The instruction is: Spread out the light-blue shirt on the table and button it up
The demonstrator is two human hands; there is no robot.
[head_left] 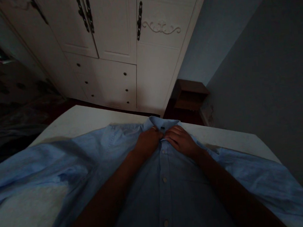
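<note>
A light blue button-up shirt (158, 184) lies front-up on a white table (82, 120), sleeves spread to both sides. Its collar (156, 122) points away from me. My left hand (148, 141) and my right hand (180, 141) meet just below the collar, at the top of the button placket. Both have their fingers curled and pinched on the shirt front near the top button. A ring shows on my left hand. Several white buttons run down the placket toward me.
A white wardrobe (111, 31) with dark handles and small drawers stands beyond the table. A dark wooden stand (189, 95) sits beside it on the right, against a grey wall. Dark patterned bedding (10, 98) lies at the left.
</note>
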